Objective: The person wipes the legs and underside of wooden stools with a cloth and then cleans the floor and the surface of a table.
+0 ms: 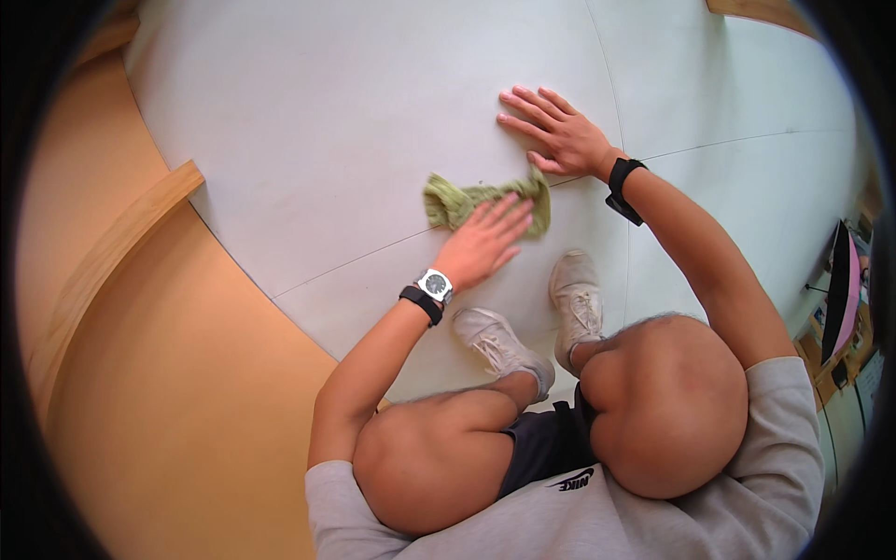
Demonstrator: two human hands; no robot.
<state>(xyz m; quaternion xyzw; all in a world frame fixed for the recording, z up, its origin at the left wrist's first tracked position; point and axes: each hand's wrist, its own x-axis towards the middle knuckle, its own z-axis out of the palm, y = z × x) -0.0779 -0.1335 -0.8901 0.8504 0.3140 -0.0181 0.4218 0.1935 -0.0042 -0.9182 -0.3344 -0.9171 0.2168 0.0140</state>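
Note:
My left hand (486,238) lies palm down on a crumpled green cloth (448,199), holding it against the white tiled floor (336,140). Its fingers are stretched out over the cloth, and both are slightly blurred. Farther out and to the right, my right hand (567,136) rests flat on the floor with its fingers apart and nothing in it. A corner of the cloth reaches close to the right thumb; whether they touch, I cannot tell. A silver-cased watch (435,283) and a black band circle my left wrist. Another black band (621,190) is on the right wrist.
Between my bent knees stand my pale sneakers (500,343), just behind the cloth. An orange panel (175,364) with a curved wooden ledge (133,245) borders the floor at left. Another wooden edge (770,14) shows top right. A pink and black object (843,294) sits among clutter at far right.

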